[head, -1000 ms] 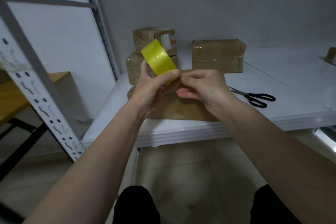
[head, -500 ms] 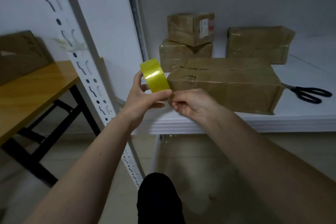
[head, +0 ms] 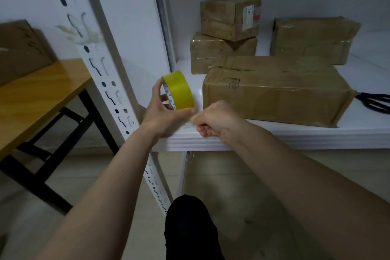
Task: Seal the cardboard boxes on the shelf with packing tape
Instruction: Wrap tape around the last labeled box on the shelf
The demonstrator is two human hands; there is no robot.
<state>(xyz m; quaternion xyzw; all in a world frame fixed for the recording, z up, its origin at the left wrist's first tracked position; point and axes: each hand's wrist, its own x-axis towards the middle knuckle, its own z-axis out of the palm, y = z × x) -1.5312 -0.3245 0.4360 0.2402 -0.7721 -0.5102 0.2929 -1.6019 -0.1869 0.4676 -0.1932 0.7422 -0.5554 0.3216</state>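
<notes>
We look down from head height at our two bare forearms reaching toward a white shelf (head: pixel 274 139). Our left hand (head: pixel 163 113) grips a roll of yellow packing tape (head: pixel 179 91), thumb under its lower edge and fingers curled through the core, holding it upright just off the shelf's front left corner. Our right hand (head: pixel 215 119) sits just beside the roll, its fingers curled and pinched together; a short, pale, blurred strip of tape (head: pixel 190 121) seems to run from the roll to those fingertips, though the blur keeps us from being sure how far it stretches. On the shelf, nearest the front edge, lies a long cardboard box (head: pixel 274 91) on its side, wrapped in shiny clear film. Behind it, toward the shelf's back left, a smaller box (head: pixel 211 55) carries another small box with a white and red label (head: pixel 230 17) stacked on top, set slightly askew. At the back of the shelf to the right stands a fourth wrapped box (head: pixel 312 38). The black handles of a pair of scissors (head: pixel 375 102) poke out from behind the right end of the long box. To the left of the shelf rises its white slotted metal post (head: pixel 109 82), and beyond that a wooden table with black legs (head: pixel 42 91). Below the shelf we see a tiled floor and our dark-clothed knee (head: pixel 190 228).
</notes>
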